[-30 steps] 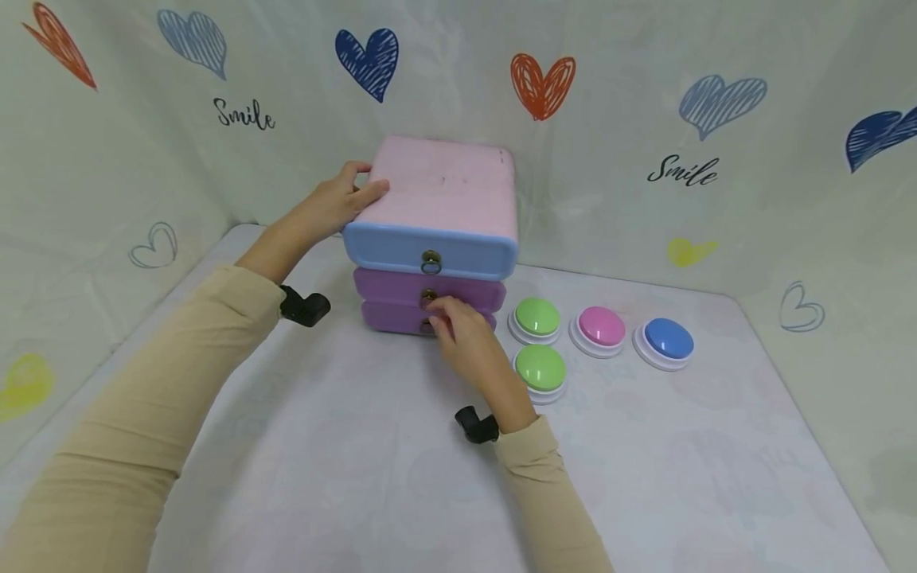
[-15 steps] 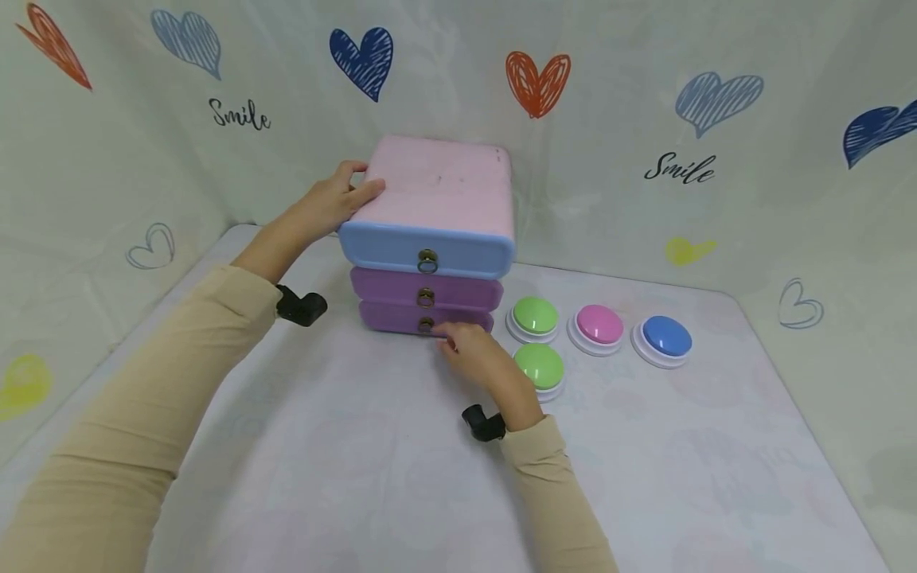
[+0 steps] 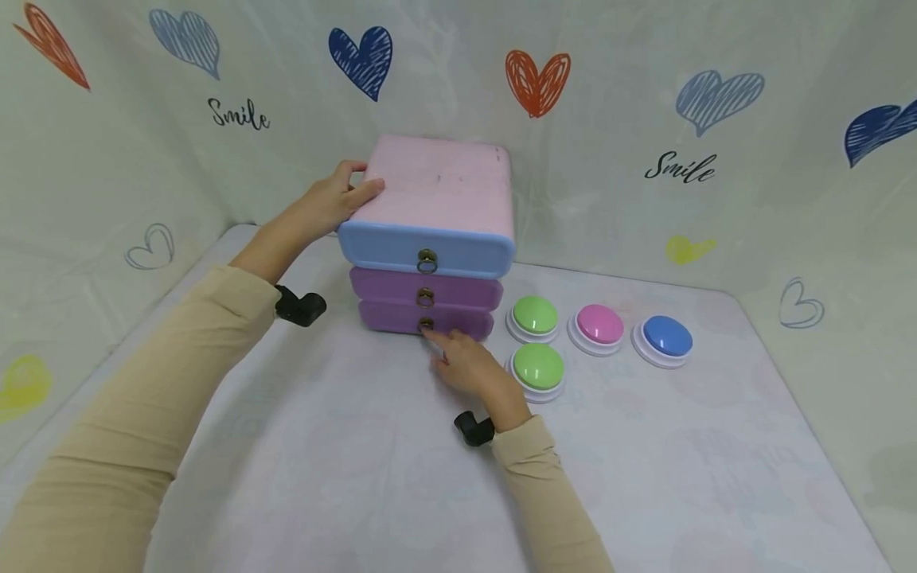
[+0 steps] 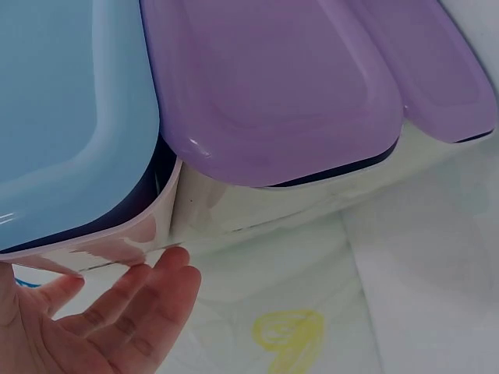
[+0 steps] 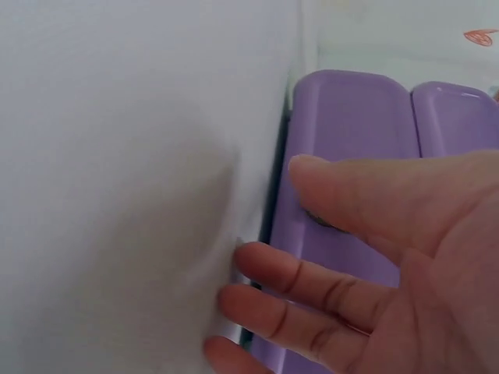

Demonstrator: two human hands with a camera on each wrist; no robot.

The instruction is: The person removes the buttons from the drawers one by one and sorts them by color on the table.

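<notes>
A three-tier drawer cabinet has a pink top [image 3: 444,179]. Its blue drawer [image 3: 466,255] sits over two purple ones, a middle drawer [image 3: 466,293] and a bottom drawer [image 3: 462,320], each with a brass ring pull. My left hand [image 3: 333,199] rests on the cabinet's upper left, thumb over the top edge, fingers along the side [image 4: 129,312]. My right hand [image 3: 469,362] is low before the bottom drawer, one fingertip right at its ring pull [image 3: 426,324]. In the right wrist view the thumb [image 5: 351,187] overlaps the pull; other fingers [image 5: 288,273] extend loosely near the tabletop.
Right of the cabinet stand several round push buttons on white bases: a green one [image 3: 536,315], another green one [image 3: 540,366] just beside my right hand, a pink one [image 3: 600,324] and a blue one [image 3: 667,336]. A heart-printed cloth [image 3: 609,175] hangs behind the white-covered table [image 3: 344,477].
My right hand has dropped from near the middle drawer's pull to the bottom drawer, then shifted left to its ring. The left hand stays on the cabinet.
</notes>
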